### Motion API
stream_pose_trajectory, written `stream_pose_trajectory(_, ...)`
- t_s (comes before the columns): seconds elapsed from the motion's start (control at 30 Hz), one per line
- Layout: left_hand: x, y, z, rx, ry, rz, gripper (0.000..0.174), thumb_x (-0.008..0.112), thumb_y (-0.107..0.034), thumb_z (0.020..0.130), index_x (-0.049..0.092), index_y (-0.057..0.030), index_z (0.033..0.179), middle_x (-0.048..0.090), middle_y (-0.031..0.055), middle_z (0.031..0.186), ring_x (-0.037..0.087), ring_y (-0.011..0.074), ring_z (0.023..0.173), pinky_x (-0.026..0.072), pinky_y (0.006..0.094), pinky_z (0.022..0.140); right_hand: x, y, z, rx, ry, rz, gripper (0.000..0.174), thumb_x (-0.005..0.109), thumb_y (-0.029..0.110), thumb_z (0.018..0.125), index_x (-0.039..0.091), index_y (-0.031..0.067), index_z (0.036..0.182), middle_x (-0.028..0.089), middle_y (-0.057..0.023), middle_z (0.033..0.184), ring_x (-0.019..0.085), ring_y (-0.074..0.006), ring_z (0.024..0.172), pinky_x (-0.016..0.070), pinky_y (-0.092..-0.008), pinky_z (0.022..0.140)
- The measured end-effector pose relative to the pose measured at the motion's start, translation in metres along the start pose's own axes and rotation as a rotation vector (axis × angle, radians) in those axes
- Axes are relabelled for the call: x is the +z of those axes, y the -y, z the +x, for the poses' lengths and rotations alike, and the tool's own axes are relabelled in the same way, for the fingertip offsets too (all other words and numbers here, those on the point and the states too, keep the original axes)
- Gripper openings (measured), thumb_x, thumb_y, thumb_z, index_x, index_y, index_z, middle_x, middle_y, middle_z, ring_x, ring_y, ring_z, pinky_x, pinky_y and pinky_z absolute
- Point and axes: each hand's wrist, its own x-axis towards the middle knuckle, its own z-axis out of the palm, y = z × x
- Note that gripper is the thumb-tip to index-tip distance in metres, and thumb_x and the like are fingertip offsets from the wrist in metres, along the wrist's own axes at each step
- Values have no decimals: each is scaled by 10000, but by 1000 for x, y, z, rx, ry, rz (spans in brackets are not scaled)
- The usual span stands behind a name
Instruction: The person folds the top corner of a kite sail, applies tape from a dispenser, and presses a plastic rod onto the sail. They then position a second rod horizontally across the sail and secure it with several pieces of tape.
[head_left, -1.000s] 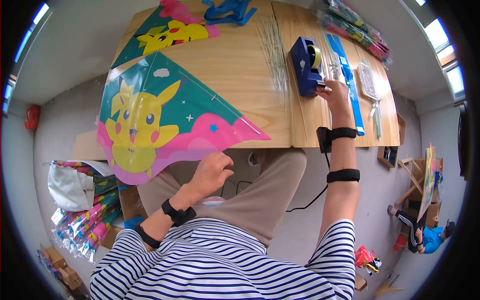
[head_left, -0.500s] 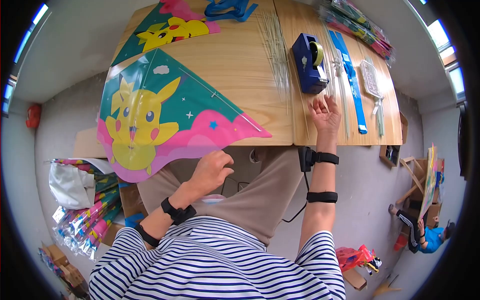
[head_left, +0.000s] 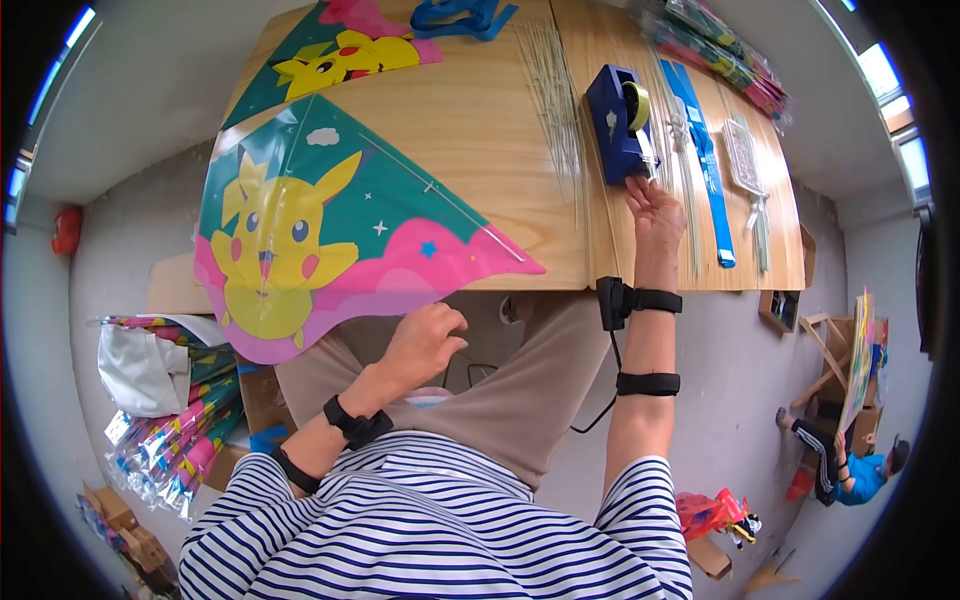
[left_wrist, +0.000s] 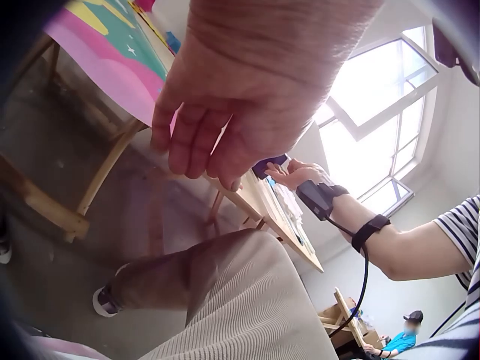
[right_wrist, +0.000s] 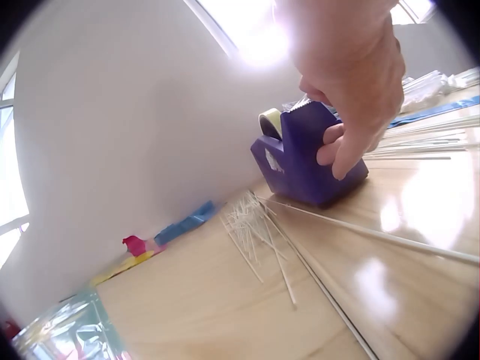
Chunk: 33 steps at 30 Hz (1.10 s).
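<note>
My right hand [head_left: 655, 210] is at the front end of a blue tape dispenser [head_left: 612, 130], with a roll of clear tape [head_left: 636, 105] in it. In the right wrist view the fingers [right_wrist: 334, 146] curl against the dispenser's front, and the thumb side is over the toothed cutter, where the end of the tape is pinched. My left hand [head_left: 425, 345] hangs loosely curled above the lap, holding nothing, just off the table's front edge. Close to it lies a diamond-shaped kite [head_left: 300, 230] with a yellow cartoon figure, its lower edge overhanging the table.
A second kite [head_left: 350, 65] and blue ribbon [head_left: 465, 20] lie at the back. Thin sticks [head_left: 550, 95] are left of the dispenser. Right of it are blue strips [head_left: 712, 190], a clear plastic box [head_left: 740, 155] and packaged kites [head_left: 715, 45]. Another person [head_left: 865, 475] sits far right.
My right hand drew back from the dispenser with fingers spread, then returned to its cutter end. The left hand and the kite have stayed nearly still.
</note>
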Motion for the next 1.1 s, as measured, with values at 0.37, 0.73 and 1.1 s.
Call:
stream_pose_trajectory(0.37,-12,7,-2,15,-85,-40,197,713,-83,793,649,-5,962,647,151,935,611,358,918,483,443,800,-15,-3,-3,-497,-83,-1290,89,682,83,790,681,-6,793,652,-38,692,647,-151,719,503,-310,665)
stream_pose_trajectory(0.73,-52,34,22,63,-305,142,254,726,-48,767,638,11,999,626,173,1070,562,375,1057,470,447,912,175,-94,-104,-291,1197,-1437,184,698,135,790,667,-33,858,574,-182,879,586,-299,842,472,-398,755)
stream_pose_trajectory(1.1,-53,57,45,45,-348,234,317,763,-62,729,655,-12,1023,597,120,1230,510,339,1210,433,473,1008,206,-139,-86,-301,1258,-1619,144,685,123,770,658,-17,793,572,-194,916,575,-349,856,481,-434,776)
